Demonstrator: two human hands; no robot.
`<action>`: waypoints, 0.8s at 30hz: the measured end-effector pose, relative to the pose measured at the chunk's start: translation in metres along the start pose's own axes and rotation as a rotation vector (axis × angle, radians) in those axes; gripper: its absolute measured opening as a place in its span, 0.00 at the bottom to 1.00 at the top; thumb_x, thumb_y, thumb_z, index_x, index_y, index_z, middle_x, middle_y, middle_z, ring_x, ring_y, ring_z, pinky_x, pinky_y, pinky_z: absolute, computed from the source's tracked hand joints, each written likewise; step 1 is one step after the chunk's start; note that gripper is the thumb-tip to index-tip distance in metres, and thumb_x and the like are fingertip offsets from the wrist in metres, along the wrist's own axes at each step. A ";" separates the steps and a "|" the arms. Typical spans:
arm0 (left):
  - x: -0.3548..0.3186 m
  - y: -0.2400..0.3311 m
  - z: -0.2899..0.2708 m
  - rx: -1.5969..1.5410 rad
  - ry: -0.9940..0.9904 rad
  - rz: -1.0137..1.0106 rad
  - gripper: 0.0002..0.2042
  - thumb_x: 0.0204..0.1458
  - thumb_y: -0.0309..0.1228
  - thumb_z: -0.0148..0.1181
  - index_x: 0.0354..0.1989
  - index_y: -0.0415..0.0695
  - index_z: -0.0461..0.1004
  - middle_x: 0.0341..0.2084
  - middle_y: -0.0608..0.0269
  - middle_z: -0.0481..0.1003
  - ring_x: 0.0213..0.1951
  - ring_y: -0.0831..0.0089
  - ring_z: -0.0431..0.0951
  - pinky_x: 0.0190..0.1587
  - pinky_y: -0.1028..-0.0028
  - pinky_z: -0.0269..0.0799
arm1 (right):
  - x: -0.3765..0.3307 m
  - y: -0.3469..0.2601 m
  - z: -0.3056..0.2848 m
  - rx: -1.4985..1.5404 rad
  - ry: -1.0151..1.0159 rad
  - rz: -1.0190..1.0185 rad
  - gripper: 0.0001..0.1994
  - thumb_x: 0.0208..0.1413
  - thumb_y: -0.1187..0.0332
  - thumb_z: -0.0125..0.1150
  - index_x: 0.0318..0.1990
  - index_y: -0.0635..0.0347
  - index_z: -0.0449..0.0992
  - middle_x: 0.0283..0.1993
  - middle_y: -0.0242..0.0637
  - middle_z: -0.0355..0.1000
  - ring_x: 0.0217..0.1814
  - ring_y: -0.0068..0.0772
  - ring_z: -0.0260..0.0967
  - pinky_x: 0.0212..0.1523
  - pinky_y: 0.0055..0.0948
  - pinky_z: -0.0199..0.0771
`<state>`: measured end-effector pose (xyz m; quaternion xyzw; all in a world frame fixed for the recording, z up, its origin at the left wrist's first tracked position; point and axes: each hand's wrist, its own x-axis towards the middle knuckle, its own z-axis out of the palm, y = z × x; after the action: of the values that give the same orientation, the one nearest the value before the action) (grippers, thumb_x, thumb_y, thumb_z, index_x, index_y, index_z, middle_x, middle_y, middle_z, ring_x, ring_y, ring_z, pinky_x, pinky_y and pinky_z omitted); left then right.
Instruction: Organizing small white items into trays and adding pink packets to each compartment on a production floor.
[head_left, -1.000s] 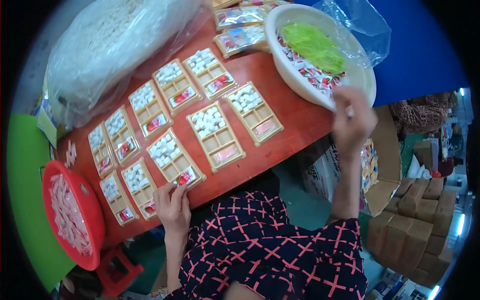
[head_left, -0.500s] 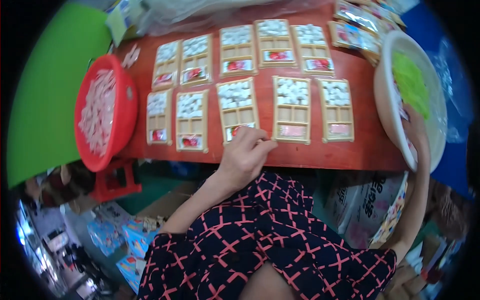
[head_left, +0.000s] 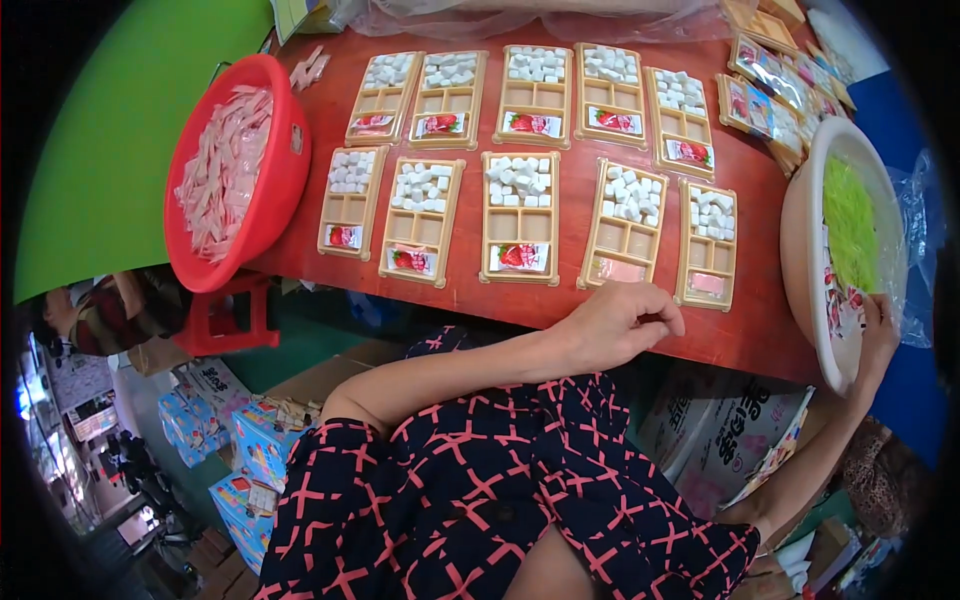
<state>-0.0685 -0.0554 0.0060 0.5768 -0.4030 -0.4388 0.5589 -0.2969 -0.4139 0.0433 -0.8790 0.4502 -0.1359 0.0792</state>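
Note:
My left hand hovers at the table's front edge, just below a compartment tray with white marshmallow-like pieces and a pink sachet. Its fingers are curled together; anything inside them is hidden. Beside that tray is another with a pink sachet. The middle front tray has a strawberry-printed sachet in its lower compartment. My right hand reaches into the white basin, its fingertips closed on a small red-and-white sachet. More sachets and bright green shredded material lie in the basin.
Several similar trays stand in two rows on the red table. A red basin of pink strips is at left, above a red stool. Filled packs are piled at back right. Boxes stand below the table.
My left hand has moved right, from the middle front tray to the right-hand front trays. My right hand has shifted toward the basin's near right side. The view has also shifted.

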 end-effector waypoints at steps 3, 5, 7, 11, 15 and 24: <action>0.003 0.000 0.004 -0.129 -0.070 -0.095 0.06 0.47 0.21 0.48 0.32 0.37 0.70 0.27 0.65 0.70 0.30 0.80 0.69 0.34 0.80 0.66 | 0.004 0.008 0.002 -0.047 -0.009 0.058 0.09 0.51 0.65 0.48 0.29 0.63 0.67 0.23 0.43 0.63 0.25 0.35 0.61 0.28 0.28 0.60; 0.006 -0.003 0.001 -0.199 -0.051 -0.141 0.05 0.48 0.21 0.47 0.32 0.37 0.69 0.27 0.66 0.70 0.31 0.79 0.69 0.35 0.80 0.66 | 0.009 0.013 0.012 -0.128 0.024 -0.039 0.09 0.51 0.66 0.49 0.30 0.63 0.68 0.21 0.36 0.62 0.24 0.24 0.58 0.26 0.25 0.59; 0.011 -0.007 0.005 -0.271 -0.082 -0.198 0.05 0.48 0.22 0.47 0.33 0.38 0.69 0.26 0.67 0.70 0.30 0.81 0.69 0.34 0.82 0.66 | 0.001 0.011 0.003 0.016 0.118 -0.051 0.10 0.50 0.64 0.50 0.33 0.63 0.70 0.23 0.32 0.66 0.26 0.21 0.61 0.25 0.23 0.60; 0.015 0.004 0.004 -0.370 -0.076 -0.351 0.06 0.48 0.22 0.47 0.33 0.40 0.69 0.26 0.68 0.70 0.28 0.84 0.68 0.30 0.84 0.65 | -0.013 -0.021 -0.004 0.466 0.069 0.277 0.16 0.46 0.61 0.56 0.40 0.62 0.72 0.36 0.33 0.71 0.35 0.22 0.66 0.30 0.20 0.62; 0.033 0.020 0.006 -0.448 -0.106 -0.299 0.09 0.49 0.25 0.48 0.39 0.38 0.66 0.28 0.64 0.69 0.26 0.81 0.69 0.28 0.84 0.65 | -0.019 -0.049 -0.008 0.859 0.000 0.314 0.12 0.46 0.66 0.57 0.37 0.63 0.72 0.28 0.26 0.68 0.27 0.11 0.60 0.23 0.12 0.56; 0.095 0.058 0.051 -0.793 -0.080 -0.139 0.19 0.50 0.31 0.50 0.49 0.39 0.56 0.36 0.58 0.69 0.32 0.74 0.72 0.32 0.78 0.71 | -0.065 -0.156 -0.025 1.020 -0.339 0.109 0.05 0.51 0.69 0.50 0.32 0.60 0.70 0.25 0.25 0.67 0.23 0.09 0.60 0.18 0.09 0.56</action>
<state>-0.0884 -0.1645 0.0589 0.3247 -0.1841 -0.6189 0.6911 -0.2204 -0.2705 0.0970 -0.7140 0.3530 -0.1890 0.5744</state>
